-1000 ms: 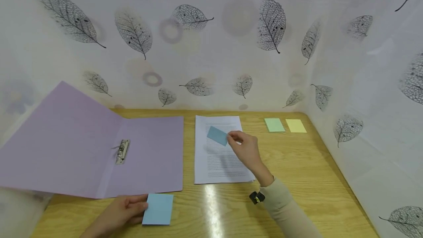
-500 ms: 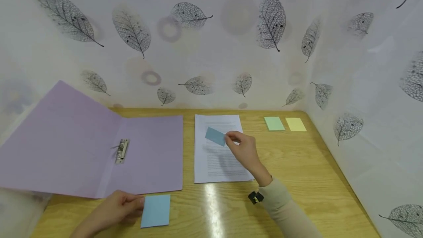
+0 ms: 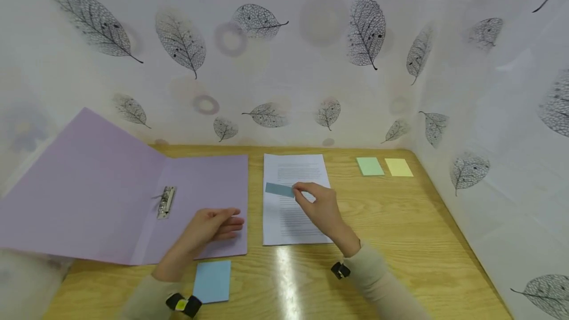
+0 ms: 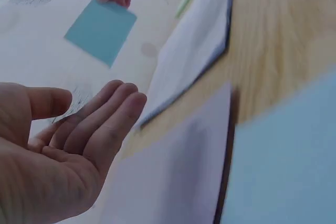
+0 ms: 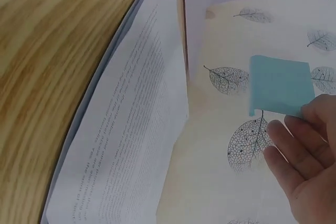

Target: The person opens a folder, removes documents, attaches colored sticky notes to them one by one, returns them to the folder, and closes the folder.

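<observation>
Above the printed paper stack (image 3: 298, 226), my right hand (image 3: 321, 209) pinches a single blue sticky note (image 3: 279, 189) by one corner between thumb and fingertip. The right wrist view shows that note (image 5: 281, 85) hanging flat from the pinch, its other corners loose. My left hand (image 3: 209, 228) is raised over the right side of the open purple folder (image 3: 202, 177), its fingers loosely extended and holding nothing. In the left wrist view the palm of the left hand (image 4: 73, 145) faces the note across a gap. The blue sticky note pad (image 3: 212, 281) lies on the table below the folder.
A green sticky note pad (image 3: 370, 166) and a yellow one (image 3: 398, 167) lie side by side at the back right of the wooden table (image 3: 400, 221). The folder's metal clip (image 3: 166, 202) sits near its spine. A leaf-print curtain (image 3: 293, 63) encloses the back and sides.
My left hand has let go of the blue pad and moved up and right over the folder. My right hand has shifted slightly left and down, with the note turned more edge-on.
</observation>
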A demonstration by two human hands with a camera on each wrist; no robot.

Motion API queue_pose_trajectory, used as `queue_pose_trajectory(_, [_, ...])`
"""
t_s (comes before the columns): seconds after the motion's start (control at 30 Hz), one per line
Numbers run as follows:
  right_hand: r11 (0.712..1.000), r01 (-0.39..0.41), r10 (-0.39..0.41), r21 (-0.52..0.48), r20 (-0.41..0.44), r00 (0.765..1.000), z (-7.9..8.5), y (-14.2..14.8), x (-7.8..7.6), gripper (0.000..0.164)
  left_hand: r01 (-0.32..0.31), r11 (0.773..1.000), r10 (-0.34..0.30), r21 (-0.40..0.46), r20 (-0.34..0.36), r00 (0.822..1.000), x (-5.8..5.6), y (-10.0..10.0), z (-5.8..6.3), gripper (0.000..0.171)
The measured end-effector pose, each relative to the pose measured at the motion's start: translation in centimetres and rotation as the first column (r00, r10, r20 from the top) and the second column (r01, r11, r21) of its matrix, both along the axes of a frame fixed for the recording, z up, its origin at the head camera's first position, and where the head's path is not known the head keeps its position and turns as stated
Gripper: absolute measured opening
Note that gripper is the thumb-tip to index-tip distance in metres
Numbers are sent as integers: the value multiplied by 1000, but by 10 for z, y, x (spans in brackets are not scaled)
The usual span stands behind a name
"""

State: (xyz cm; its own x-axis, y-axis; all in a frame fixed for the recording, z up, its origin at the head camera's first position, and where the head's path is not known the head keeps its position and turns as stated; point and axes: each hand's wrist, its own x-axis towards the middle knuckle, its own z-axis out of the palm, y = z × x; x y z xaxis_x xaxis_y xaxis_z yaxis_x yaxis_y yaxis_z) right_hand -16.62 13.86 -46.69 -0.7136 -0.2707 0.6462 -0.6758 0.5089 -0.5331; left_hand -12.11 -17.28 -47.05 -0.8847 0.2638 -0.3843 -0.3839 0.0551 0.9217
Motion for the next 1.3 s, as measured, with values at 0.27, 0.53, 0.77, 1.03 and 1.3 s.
queue_pose_trajectory(0.27, [992,-117,121,46,-98,988,-11,-10,12,20,-125,976,97,176,161,982,-40,44,-6,47])
queue_pose_trajectory(0.53, [967,-216,225,133,-51,973,-21,-9,22,24,-136,984,128,117,76,989,-47,51,-11,42])
queue_pose_trajectory(0.77, [987,-160,149,13,299,943,-10,-5,20,35,-172,985,172,4,-9,985,-46,56,-17,39])
queue_pose_trajectory(1.03, [998,-56,41,12,532,845,-5,-11,-4,31,-165,985,162,-41,-62,985,-47,65,-15,42])
queue_pose_trajectory(1.3, [995,-63,16,72,519,854,-10,-13,-43,21,-204,936,94,-287,-354,931,-63,71,-15,38])
